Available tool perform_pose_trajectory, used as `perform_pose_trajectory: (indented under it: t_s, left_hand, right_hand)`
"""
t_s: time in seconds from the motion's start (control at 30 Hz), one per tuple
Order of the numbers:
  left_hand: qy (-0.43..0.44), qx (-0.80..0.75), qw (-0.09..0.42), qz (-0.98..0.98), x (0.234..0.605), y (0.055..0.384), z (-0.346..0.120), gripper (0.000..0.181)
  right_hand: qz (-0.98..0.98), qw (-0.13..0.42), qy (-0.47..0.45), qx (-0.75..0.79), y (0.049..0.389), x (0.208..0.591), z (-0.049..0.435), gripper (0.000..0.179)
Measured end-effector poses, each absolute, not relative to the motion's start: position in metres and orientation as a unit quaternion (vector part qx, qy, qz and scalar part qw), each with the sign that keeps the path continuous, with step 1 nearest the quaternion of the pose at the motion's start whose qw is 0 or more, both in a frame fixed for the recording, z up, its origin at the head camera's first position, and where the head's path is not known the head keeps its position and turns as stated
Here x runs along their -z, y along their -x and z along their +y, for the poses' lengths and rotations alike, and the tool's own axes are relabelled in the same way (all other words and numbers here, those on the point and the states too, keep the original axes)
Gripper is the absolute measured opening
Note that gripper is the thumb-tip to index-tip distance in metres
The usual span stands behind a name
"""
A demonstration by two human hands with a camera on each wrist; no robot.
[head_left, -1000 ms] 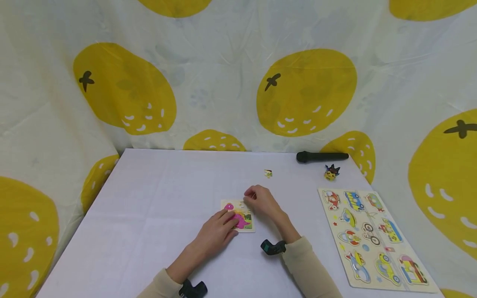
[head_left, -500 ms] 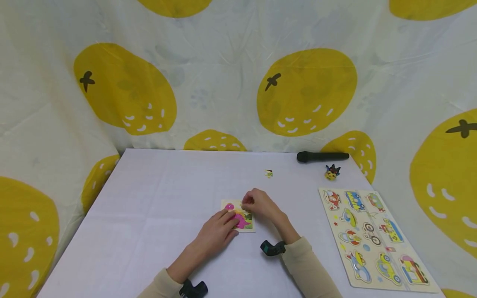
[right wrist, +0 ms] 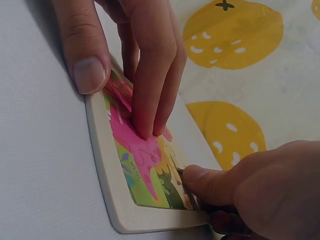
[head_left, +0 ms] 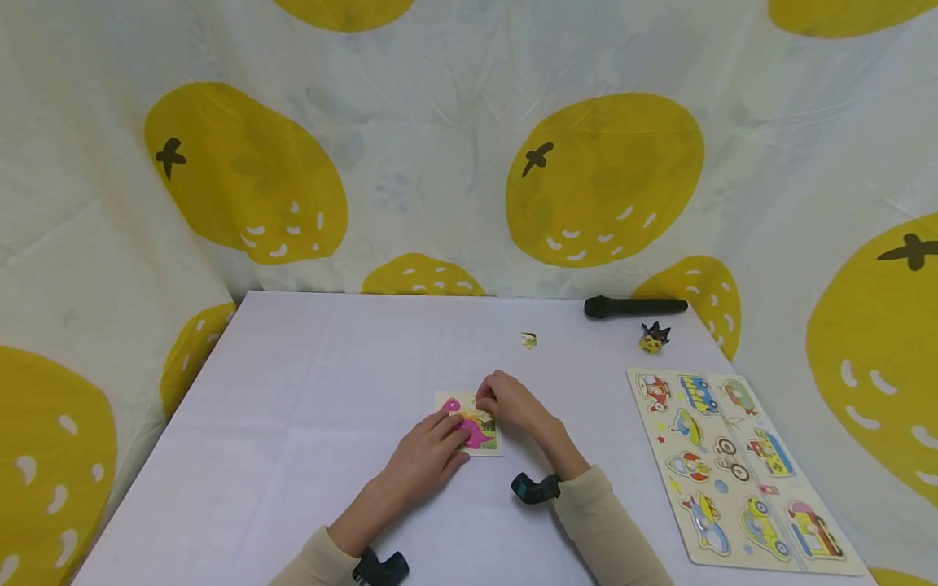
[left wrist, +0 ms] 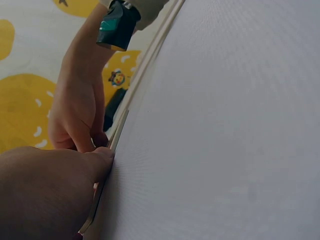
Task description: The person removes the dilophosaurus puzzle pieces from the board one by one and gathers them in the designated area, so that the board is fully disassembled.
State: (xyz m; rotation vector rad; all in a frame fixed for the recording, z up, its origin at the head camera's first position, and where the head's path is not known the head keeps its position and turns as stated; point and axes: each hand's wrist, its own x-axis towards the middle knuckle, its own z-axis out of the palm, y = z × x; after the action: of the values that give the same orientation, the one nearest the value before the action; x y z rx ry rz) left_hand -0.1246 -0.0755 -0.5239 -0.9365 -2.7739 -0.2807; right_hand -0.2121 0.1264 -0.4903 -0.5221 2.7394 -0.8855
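Note:
A small framed jigsaw puzzle (head_left: pixel 479 440) with a pink dinosaur picture lies on the white table. My left hand (head_left: pixel 425 457) rests on it, fingertips pressing the picture and thumb against the frame's near edge, as the right wrist view shows. My right hand (head_left: pixel 513 402) is at the puzzle's upper right corner, thumb and bent fingers pinching a small puzzle piece. Only a thin edge of that piece shows by the thumb (right wrist: pixel 196 175); its picture is hidden. Another loose puzzle piece (head_left: pixel 528 340) lies farther back on the table.
To the right lies a large wooden board (head_left: pixel 733 472) with vehicle pictures. A black microphone (head_left: pixel 636 308) and a small yellow figurine (head_left: pixel 654 338) stand near the back right corner. A curtain with yellow fruit prints (head_left: pixel 604 179) hangs behind the table.
My right hand has moved slightly down and left, bringing the pinched piece onto the puzzle's upper right corner. It has hardly moved in the last half second. My left hand has stayed still.

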Motion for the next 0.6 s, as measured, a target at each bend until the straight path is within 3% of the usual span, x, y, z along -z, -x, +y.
perform_pose_trajectory:
  t_s: [0.6]
  left_hand:
    - [0.315,0.09,0.098,-0.94,0.5232,0.1252,-0.0749,0.044]
  right_hand:
    - [0.919,0.117,0.182,0.328,0.2137,0.4858,0.128,0.006]
